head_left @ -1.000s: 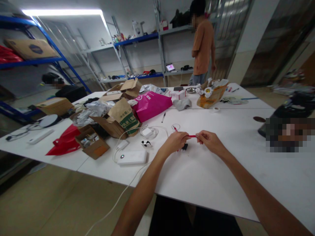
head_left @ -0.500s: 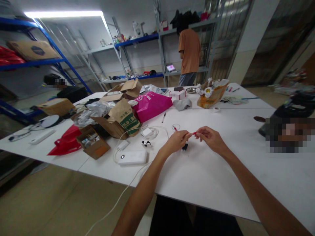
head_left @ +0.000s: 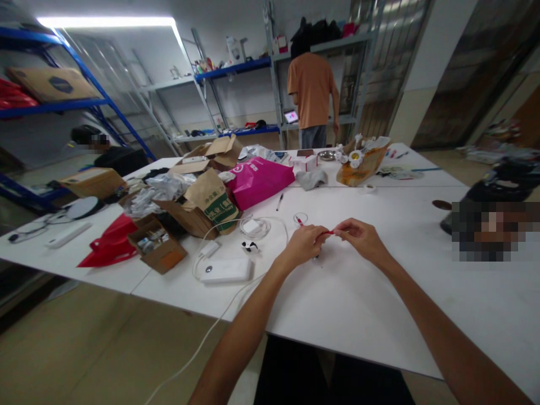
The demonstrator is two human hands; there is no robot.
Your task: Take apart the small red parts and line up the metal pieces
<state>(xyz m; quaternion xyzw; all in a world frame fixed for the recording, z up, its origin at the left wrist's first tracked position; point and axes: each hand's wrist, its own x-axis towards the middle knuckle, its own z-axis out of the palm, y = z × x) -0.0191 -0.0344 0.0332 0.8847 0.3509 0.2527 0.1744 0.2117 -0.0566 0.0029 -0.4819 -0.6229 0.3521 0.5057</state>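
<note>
My left hand (head_left: 309,243) and my right hand (head_left: 358,236) meet above the white table, fingers closed in a pinch. Between their fingertips is a small, slender red piece (head_left: 329,232), too small to name; both hands grip it. Just beyond the left hand lies a thin red-and-white item (head_left: 300,221) beside a thin loop. A dark object under the left hand is almost wholly hidden by the fingers.
Left of my arm lie a white power-bank-like box (head_left: 228,270), a coiled white cable (head_left: 258,226) and a small black-and-white item (head_left: 250,247). Farther off are a magenta bag (head_left: 264,181), a paper bag (head_left: 216,202) and a pen (head_left: 279,202). A person (head_left: 313,93) stands by the shelves.
My left hand has shifted slightly over the dark object, covering more of it. Both hands still pinch the red piece. The person at the shelves has moved a little left and lowered an arm.
</note>
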